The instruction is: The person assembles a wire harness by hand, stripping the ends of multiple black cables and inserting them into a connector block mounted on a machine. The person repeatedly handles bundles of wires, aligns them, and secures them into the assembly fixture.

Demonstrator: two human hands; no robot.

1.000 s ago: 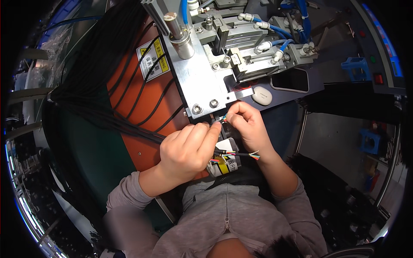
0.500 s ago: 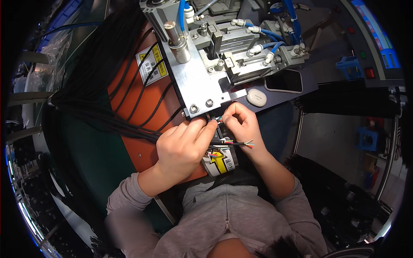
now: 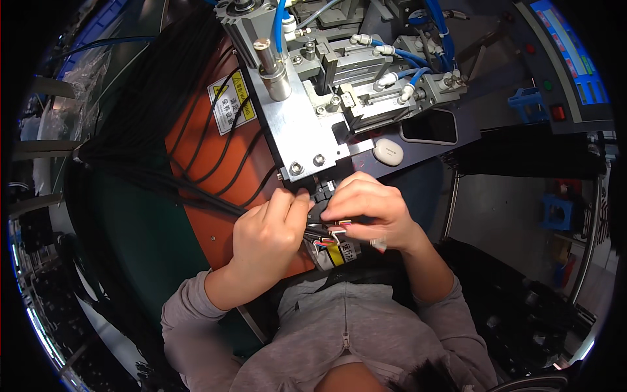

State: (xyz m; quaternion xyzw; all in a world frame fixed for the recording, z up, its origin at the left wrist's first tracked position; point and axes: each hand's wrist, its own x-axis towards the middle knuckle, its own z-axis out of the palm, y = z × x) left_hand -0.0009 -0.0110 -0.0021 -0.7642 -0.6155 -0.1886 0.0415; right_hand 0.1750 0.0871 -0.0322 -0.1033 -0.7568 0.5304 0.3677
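Observation:
Below the metal front plate of a machine, my left hand is closed round black cables, with its thumb and fingertips close to the machine's dark slot. Opposite it, my right hand pinches a cable end, coloured wire tips showing between thumb and fingers. More stripped cable ends with thin coloured wires poke out just under both hands. Between the hands and the plate sits a small dark fixture. Part of the cables is hidden behind my fingers.
The machine has blue air hoses and cylinders. To its right lie a white oval case and a phone. A thick black cable bundle spreads over the orange surface at left. A screen stands far right.
My right hand has come down and toward me from the slot onto the cable ends, its fingers now stretched leftward. My left hand has drawn slightly back, and the small fixture is now uncovered.

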